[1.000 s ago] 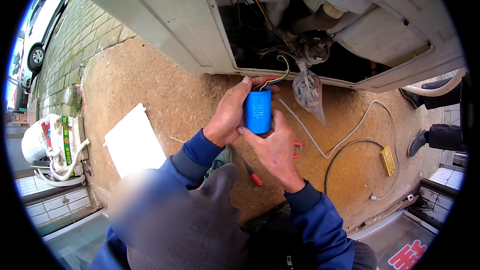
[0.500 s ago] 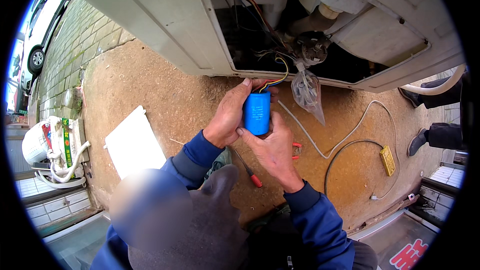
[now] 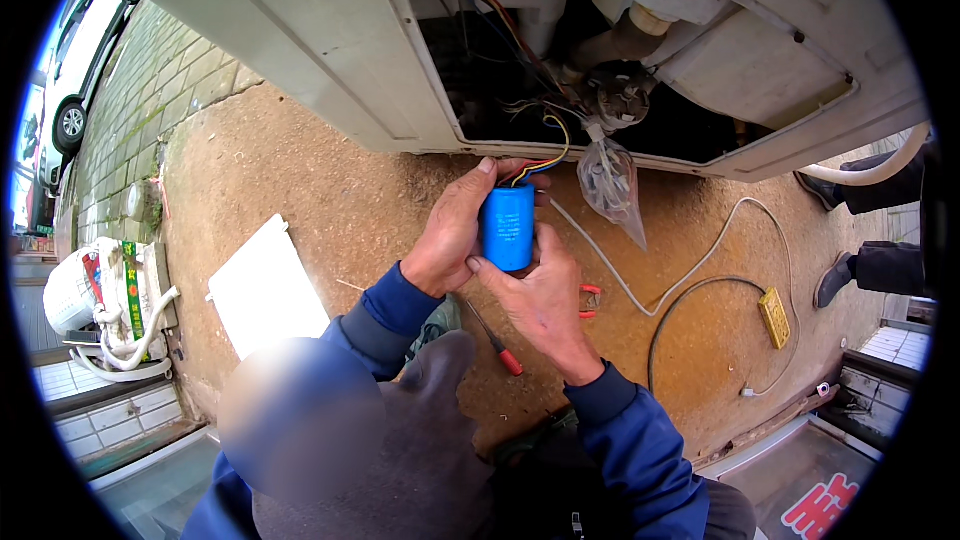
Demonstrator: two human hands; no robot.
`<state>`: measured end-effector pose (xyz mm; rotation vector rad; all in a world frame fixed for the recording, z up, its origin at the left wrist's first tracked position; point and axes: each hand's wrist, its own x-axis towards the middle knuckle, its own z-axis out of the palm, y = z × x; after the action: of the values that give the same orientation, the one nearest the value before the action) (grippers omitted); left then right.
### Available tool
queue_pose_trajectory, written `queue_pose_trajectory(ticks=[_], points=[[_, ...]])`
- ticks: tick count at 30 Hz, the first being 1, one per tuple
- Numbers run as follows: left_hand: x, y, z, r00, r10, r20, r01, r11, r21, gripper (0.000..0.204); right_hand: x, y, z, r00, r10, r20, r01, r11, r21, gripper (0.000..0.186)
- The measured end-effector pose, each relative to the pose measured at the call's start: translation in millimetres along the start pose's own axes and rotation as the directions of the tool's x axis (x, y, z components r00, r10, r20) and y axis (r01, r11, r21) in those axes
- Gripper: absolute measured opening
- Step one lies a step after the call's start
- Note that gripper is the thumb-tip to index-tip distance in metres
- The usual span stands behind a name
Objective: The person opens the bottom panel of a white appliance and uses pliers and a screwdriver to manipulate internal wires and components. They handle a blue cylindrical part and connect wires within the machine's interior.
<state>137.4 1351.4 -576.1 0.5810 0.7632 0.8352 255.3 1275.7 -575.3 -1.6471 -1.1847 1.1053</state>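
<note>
Both my hands hold a blue cylindrical capacitor (image 3: 509,225) in front of an open-backed white washing machine (image 3: 330,50). My left hand (image 3: 450,230) grips its left side and upper end, the thumb near the top. Lower down, my right hand (image 3: 543,300) is closed round its right side and bottom, with some fingers hidden behind it. Red, yellow and blue wires (image 3: 548,155) run from the capacitor's top into the machine's opening. Beside them a clear plastic bag (image 3: 610,185) hangs over the opening's lower edge, near a round motor (image 3: 615,95).
On the ground lie a red-handled screwdriver (image 3: 505,355), red-handled pliers (image 3: 590,300), a white panel (image 3: 267,285), and a yellow power strip (image 3: 773,318) with a dark cord. A grey cable (image 3: 690,285) loops nearby. Another person's shoes (image 3: 833,280) are at right, beneath a white hose (image 3: 880,175).
The view has shifted slightly. Both hands keep the same hold on the capacitor, and nothing else has visibly moved.
</note>
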Motion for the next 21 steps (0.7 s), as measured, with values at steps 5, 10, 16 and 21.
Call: queue_pose_trajectory(ticks=[5, 10, 16, 21], points=[[0.4, -1.2, -2.1, 1.0, 0.005, 0.009, -0.005, 1.0, 0.008, 0.055, 0.7, 1.8, 0.2, 1.0, 0.0, 0.01, 0.0, 1.0, 0.015, 0.05], [0.2, -1.1, -1.9, 1.0, 0.0, 0.0, 0.0, 1.0, 0.001, 0.054, 0.9, 3.6, 1.1, 1.0, 0.004, 0.017, -0.005, 1.0, 0.022, 0.049], [0.7, -1.3, -1.7, 1.0, -0.008, -0.003, 0.008, 1.0, 0.015, 0.052, 1.7, 2.2, -0.4, 1.0, 0.009, 0.021, -0.009, 1.0, 0.002, 0.05], [0.9, -5.8, -8.1, 1.0, -0.008, 0.016, 0.008, 1.0, -0.007, 0.049, 3.9, 1.5, -4.9, 0.998, 0.032, 0.055, -0.032, 0.999, 0.001, 0.055]])
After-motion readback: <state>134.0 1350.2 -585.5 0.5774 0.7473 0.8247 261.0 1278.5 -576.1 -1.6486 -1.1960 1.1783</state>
